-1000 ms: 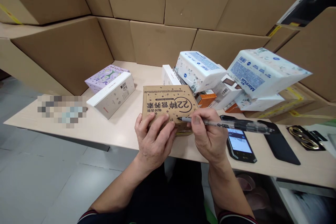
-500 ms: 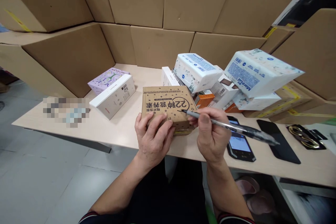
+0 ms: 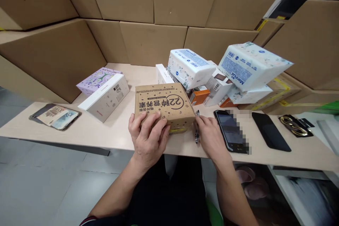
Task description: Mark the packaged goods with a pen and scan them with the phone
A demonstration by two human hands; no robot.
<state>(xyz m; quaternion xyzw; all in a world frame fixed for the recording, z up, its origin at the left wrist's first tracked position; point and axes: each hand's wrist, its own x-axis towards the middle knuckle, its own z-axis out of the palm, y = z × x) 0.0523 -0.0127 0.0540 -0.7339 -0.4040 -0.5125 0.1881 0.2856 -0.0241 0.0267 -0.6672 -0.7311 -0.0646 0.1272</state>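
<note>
A brown cardboard box printed with black Chinese characters and "22" sits near the front edge of the table. My left hand grips its near left part, with curled fingers on the top and the thumb at the front face. Beside the box's right side, my right hand is low at the tabletop, its fingers bent. A grey and clear pen is at those fingertips, partly covered by them. To the right of this hand lies a rugged phone, partly blurred out.
Behind the box are tissue packs, a larger tissue pack, white cartons and an orange box. At left lie a white box, a purple box and banknotes. A black phone lies right. Cardboard walls enclose the back.
My right hand has gone from holding the pen over the box top down to the table at the box's right side. My left hand stays on the box. The view has shifted slightly.
</note>
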